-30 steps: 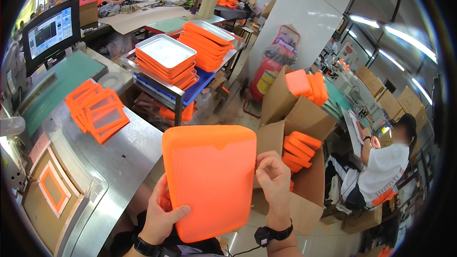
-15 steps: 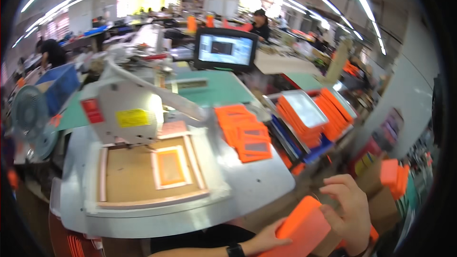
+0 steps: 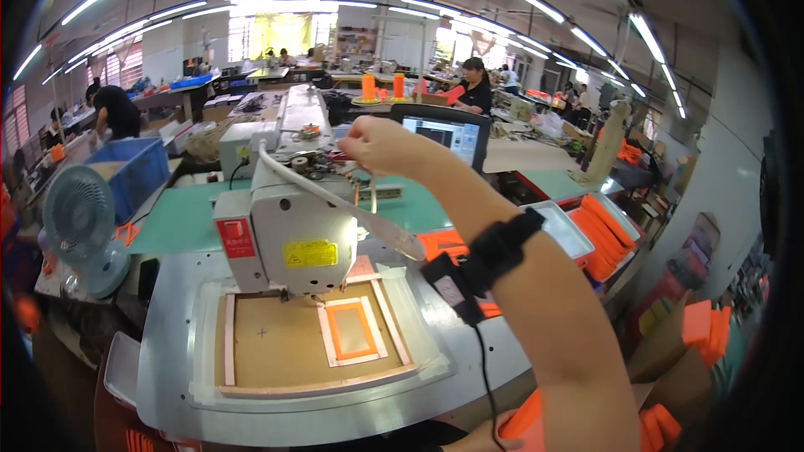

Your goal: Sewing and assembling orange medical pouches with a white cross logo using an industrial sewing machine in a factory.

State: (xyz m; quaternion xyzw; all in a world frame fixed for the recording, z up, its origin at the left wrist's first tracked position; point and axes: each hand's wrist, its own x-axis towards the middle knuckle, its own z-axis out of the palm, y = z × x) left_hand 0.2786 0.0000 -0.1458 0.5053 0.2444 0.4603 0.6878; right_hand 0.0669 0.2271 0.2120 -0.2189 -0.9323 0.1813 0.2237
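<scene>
My right hand (image 3: 381, 146) is raised to the top of a grey-white industrial sewing machine (image 3: 293, 226), in front of a monitor. Its fingertips are pinched together beside the thread guides; whatever they hold is too small to make out. A black strap device with a cable circles that forearm. Low at the bottom edge, my left hand (image 3: 475, 442) grips a thick bright orange block (image 3: 526, 425), partly hidden behind my right arm. Under the machine head, an orange-bordered rectangular piece (image 3: 350, 331) lies inside a white frame on a brown board (image 3: 276, 360).
Orange pieces (image 3: 444, 243) lie on the metal table (image 3: 251, 427), partly behind my arm. Trays with orange stacks (image 3: 599, 234) stand to the right. A fan (image 3: 79, 209) and blue crate (image 3: 130, 172) are left. A co-worker (image 3: 476, 88) sits beyond the monitor (image 3: 452, 134).
My right hand has left the orange block and risen forward to the machine's top. My left hand and the block now sit lower, mostly out of sight. The view has shifted.
</scene>
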